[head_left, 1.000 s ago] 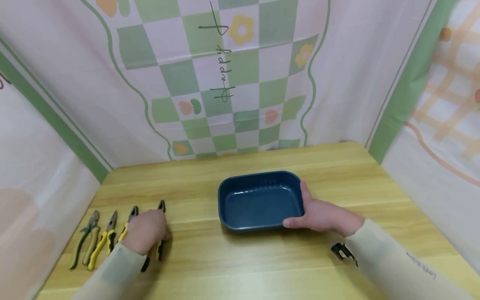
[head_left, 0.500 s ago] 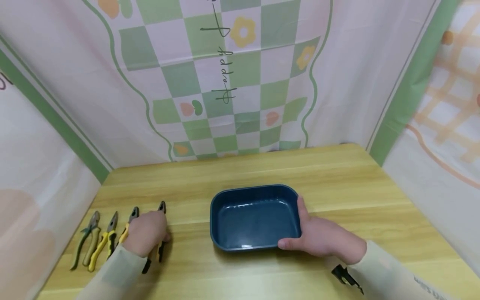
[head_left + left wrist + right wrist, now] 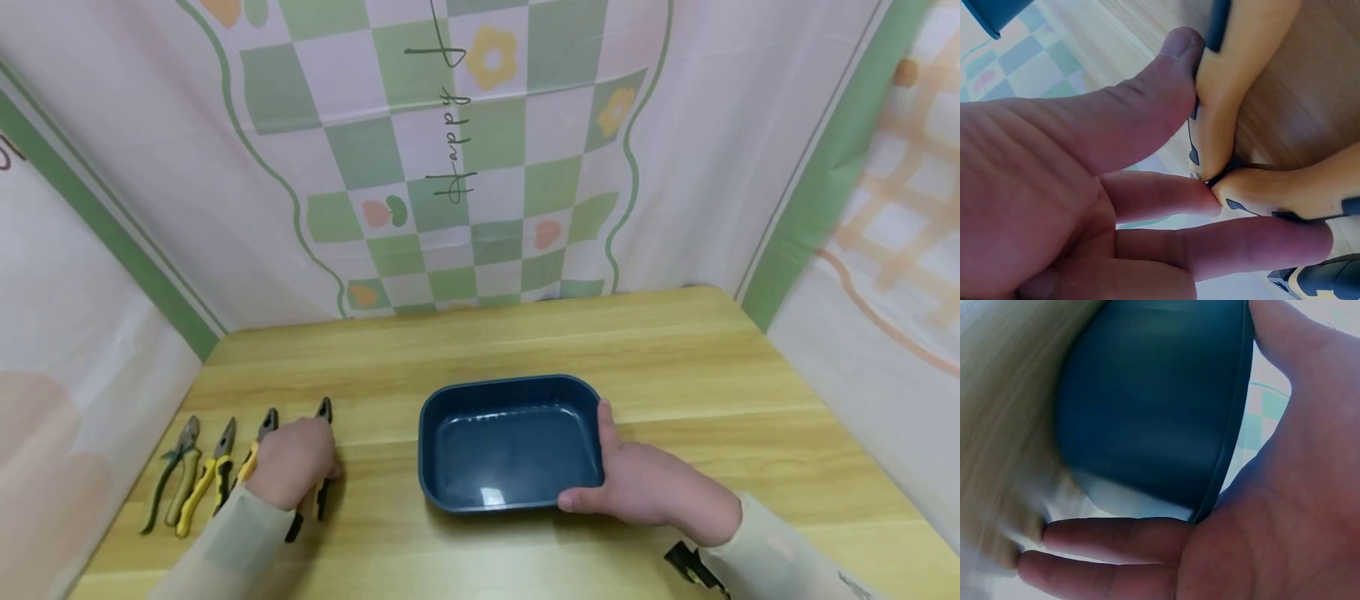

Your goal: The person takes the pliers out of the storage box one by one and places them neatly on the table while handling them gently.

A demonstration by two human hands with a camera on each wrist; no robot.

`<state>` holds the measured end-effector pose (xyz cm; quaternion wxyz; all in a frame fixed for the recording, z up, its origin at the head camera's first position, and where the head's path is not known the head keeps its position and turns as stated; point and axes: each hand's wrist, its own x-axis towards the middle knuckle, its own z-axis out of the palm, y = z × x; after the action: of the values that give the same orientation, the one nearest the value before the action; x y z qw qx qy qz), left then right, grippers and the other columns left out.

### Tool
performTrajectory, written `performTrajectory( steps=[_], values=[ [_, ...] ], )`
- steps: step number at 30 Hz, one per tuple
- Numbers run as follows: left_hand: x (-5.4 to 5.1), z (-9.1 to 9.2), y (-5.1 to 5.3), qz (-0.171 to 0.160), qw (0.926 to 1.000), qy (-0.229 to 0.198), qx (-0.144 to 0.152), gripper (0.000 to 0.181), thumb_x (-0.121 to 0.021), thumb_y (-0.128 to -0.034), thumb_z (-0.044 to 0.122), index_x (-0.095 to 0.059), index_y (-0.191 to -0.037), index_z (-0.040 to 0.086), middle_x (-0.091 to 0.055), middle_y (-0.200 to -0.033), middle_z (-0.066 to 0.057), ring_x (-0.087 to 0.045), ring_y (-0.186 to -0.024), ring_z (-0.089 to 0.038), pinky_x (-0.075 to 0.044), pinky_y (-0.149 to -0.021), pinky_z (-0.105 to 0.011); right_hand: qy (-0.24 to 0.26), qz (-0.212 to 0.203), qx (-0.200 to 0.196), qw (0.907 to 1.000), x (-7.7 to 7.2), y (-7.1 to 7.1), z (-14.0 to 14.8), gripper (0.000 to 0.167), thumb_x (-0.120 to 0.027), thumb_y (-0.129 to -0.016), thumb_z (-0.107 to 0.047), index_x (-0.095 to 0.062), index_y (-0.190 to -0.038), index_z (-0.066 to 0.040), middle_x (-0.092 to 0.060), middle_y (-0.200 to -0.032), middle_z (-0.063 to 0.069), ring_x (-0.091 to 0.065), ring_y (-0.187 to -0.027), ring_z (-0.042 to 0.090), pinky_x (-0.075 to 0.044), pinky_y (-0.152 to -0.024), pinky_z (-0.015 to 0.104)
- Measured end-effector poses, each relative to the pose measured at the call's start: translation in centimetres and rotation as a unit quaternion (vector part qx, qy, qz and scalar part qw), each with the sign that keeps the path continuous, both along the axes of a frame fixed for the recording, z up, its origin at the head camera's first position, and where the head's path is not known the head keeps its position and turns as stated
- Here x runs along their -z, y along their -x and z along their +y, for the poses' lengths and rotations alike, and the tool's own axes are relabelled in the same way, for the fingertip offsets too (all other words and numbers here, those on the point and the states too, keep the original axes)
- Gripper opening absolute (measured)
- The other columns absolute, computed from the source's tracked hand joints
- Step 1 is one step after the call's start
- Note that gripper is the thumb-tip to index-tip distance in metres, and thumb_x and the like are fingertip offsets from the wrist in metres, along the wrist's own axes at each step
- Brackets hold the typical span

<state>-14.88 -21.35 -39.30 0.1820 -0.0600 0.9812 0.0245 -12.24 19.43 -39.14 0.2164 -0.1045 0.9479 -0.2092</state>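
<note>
My left hand (image 3: 294,463) reaches over the rightmost pliers (image 3: 324,409) at the table's left. In the left wrist view, the thumb presses one orange-and-black handle (image 3: 1244,69) and fingers touch the other; the handles stand apart. The palm and sleeve hide part of these pliers in the head view. A deep blue rectangular tray (image 3: 513,450) rests on the table. My right hand (image 3: 648,492) holds its right end, with the thumb at the near rim and a finger along the right side. The right wrist view shows the tray's outer wall (image 3: 1154,406) between thumb and fingers.
Left of my left hand lie several other pliers: a green-handled pair (image 3: 180,475), a yellow-and-black pair (image 3: 216,477) and another pair (image 3: 267,423) partly hidden by the hand. Patterned cloth (image 3: 480,167) hangs behind the wooden table (image 3: 675,350) and on both sides.
My right hand has drawn the blue tray nearer the front and slightly left; the tray has barely moved over the last half second. My left hand stays at the same pliers.
</note>
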Motion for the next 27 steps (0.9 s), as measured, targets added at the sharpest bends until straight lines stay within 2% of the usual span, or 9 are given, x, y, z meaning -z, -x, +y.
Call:
performTrajectory(
  steps=[4, 9, 11, 14, 16, 18, 24, 25, 27],
  values=[
    [0.0, 0.0, 0.2, -0.002, 1.0000, 0.005, -0.004, 0.030, -0.087, -0.0771, 0.026, -0.066, -0.072, 0.006, -0.059, -0.069, -0.009, -0.057, -0.061, -0.023, -0.048, -0.052, -0.036, 0.001, -0.011, -0.001, 0.9999, -0.1, 0.2, 0.2, 0.140, -0.070, -0.076, -0.072, 0.017, -0.150, 0.008, -0.066, -0.083, 0.009, -0.062, -0.074, 0.018, -0.052, -0.070, 0.045],
    [-0.1, -0.1, 0.2, -0.007, 0.9999, 0.009, -0.006, 0.030, -0.087, -0.0771, 0.027, -0.066, -0.072, 0.006, -0.058, -0.069, -0.009, -0.057, -0.060, -0.022, -0.047, -0.051, -0.034, 0.022, -0.035, 0.007, 0.9991, -0.7, 0.7, 0.7, 0.128, -0.060, -0.085, -0.072, 0.019, -0.152, 0.003, -0.064, -0.076, 0.004, -0.062, -0.065, 0.017, -0.051, -0.062, 0.040],
    [-0.1, -0.1, 0.2, -0.007, 0.9999, 0.009, -0.004, 0.030, -0.087, -0.0773, 0.027, -0.066, -0.072, 0.006, -0.058, -0.069, -0.009, -0.057, -0.061, -0.022, -0.047, -0.051, -0.034, 0.033, -0.029, 0.012, 0.9990, -1.0, 1.3, 1.3, 0.122, -0.055, -0.088, -0.073, 0.018, -0.153, 0.001, -0.067, -0.083, 0.010, -0.063, -0.065, 0.020, -0.051, -0.061, 0.041],
    [-0.2, -0.1, 0.1, -0.005, 1.0000, 0.005, -0.003, 0.029, -0.086, -0.0778, 0.027, -0.067, -0.072, 0.006, -0.058, -0.070, -0.010, -0.057, -0.062, -0.023, -0.048, -0.052, -0.036, 0.031, 0.007, 0.015, 0.9994, -1.6, 2.3, 2.3, 0.112, -0.044, -0.092, -0.074, 0.010, -0.155, 0.003, -0.065, -0.111, 0.030, -0.067, -0.088, 0.037, -0.053, -0.076, 0.052],
    [-0.3, -0.1, -0.1, -0.005, 1.0000, 0.001, -0.006, 0.028, -0.083, -0.0806, 0.026, -0.066, -0.071, 0.006, -0.059, -0.070, -0.010, -0.057, -0.063, -0.023, -0.048, -0.053, -0.037, 0.025, 0.043, 0.020, 0.9986, -1.8, 3.1, 3.0, 0.107, -0.038, -0.095, -0.073, 0.003, -0.155, 0.006, -0.051, -0.132, 0.037, -0.059, -0.109, 0.049, -0.047, -0.087, 0.060],
    [-0.5, 0.0, -0.1, -0.007, 0.9998, 0.002, -0.019, 0.030, -0.079, -0.0844, 0.030, -0.065, -0.070, 0.007, -0.058, -0.070, -0.010, -0.057, -0.064, -0.023, -0.047, -0.055, -0.038, 0.018, 0.077, 0.026, 0.9966, -2.0, 3.9, 3.6, 0.103, -0.032, -0.097, -0.072, -0.003, -0.154, 0.009, -0.041, -0.141, 0.038, -0.045, -0.124, 0.055, -0.038, -0.095, 0.066],
    [-1.3, 0.6, 0.1, 0.010, 0.9981, -0.004, -0.061, 0.051, -0.064, -0.0954, 0.044, -0.059, -0.059, 0.009, -0.049, -0.059, -0.003, -0.045, -0.052, -0.016, -0.035, -0.048, -0.030, -0.023, 0.133, 0.064, 0.9889, -1.7, 6.1, 5.5, 0.106, -0.027, -0.095, -0.075, -0.013, -0.152, 0.013, -0.033, -0.143, 0.043, -0.033, -0.127, 0.062, -0.031, -0.096, 0.072],
    [-1.4, 0.8, 0.2, 0.020, 0.9976, -0.009, -0.065, 0.051, -0.062, -0.0966, 0.046, -0.063, -0.064, 0.006, -0.050, -0.058, -0.004, -0.044, -0.051, -0.016, -0.034, -0.047, -0.030, -0.033, 0.138, 0.073, 0.9871, -1.6, 6.4, 5.8, 0.107, -0.026, -0.094, -0.077, -0.014, -0.152, 0.012, -0.030, -0.143, 0.044, -0.030, -0.127, 0.064, -0.029, -0.095, 0.074],
    [-1.7, 1.2, 0.4, 0.043, 0.9969, -0.014, -0.064, 0.054, -0.056, -0.0986, 0.051, -0.071, -0.089, 0.000, -0.060, -0.073, -0.015, -0.056, -0.062, -0.027, -0.044, -0.052, -0.036, -0.046, 0.152, 0.091, 0.9831, -1.3, 6.9, 6.2, 0.108, -0.026, -0.092, -0.079, -0.013, -0.154, 0.008, -0.023, -0.146, 0.045, -0.020, -0.129, 0.067, -0.022, -0.095, 0.078]
  ],
)
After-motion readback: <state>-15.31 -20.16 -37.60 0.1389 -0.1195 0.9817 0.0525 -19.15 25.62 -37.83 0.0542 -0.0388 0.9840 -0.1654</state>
